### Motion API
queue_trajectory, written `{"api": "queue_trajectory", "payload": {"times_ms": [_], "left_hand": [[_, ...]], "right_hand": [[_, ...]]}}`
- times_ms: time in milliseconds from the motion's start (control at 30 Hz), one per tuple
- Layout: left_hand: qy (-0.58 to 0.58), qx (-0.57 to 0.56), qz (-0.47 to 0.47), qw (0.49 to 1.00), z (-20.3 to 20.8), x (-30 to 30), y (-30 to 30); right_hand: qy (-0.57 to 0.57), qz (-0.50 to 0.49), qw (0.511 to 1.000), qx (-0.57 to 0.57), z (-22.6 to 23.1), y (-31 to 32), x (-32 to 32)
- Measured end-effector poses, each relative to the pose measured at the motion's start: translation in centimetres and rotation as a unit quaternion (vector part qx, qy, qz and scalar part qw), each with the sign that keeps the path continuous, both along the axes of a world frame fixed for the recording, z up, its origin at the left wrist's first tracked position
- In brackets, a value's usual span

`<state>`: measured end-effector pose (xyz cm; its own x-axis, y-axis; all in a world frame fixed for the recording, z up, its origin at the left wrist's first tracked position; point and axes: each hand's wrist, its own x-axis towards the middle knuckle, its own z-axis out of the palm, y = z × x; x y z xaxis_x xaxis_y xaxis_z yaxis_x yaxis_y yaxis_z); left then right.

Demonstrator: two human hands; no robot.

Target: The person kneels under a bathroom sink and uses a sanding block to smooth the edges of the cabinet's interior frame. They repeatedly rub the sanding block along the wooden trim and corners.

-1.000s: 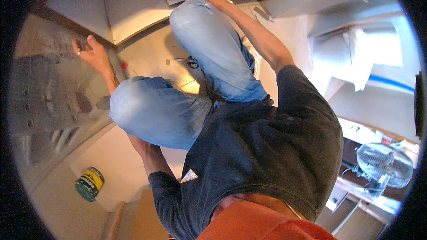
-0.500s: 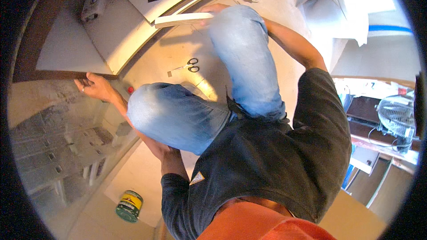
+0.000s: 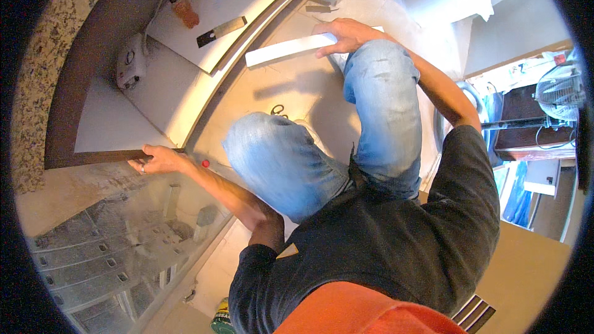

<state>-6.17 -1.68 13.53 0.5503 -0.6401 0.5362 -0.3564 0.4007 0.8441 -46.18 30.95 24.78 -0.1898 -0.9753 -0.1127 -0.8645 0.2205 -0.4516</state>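
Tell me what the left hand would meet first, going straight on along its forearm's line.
The left hand would probably meet the brown cabinet edge first; depth is unclear, and the thumb may already touch it.

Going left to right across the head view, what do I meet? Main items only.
Speckled stone strip → left hand → small red object → scissors' dark handles → right hand, gripping a white strip that extends back leftward → fan.
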Motion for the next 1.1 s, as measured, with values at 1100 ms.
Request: {"api": "queue_trajectory", "payload": {"times_ms": [1100], "left_hand": [[-0.099, -0.008, -0.048, 0.994, 4.1, 1.4, 2.2]], "right_hand": [[-0.162, 0.086, 0.983, -0.028, -4.5, -9.0, 2.9]]}}
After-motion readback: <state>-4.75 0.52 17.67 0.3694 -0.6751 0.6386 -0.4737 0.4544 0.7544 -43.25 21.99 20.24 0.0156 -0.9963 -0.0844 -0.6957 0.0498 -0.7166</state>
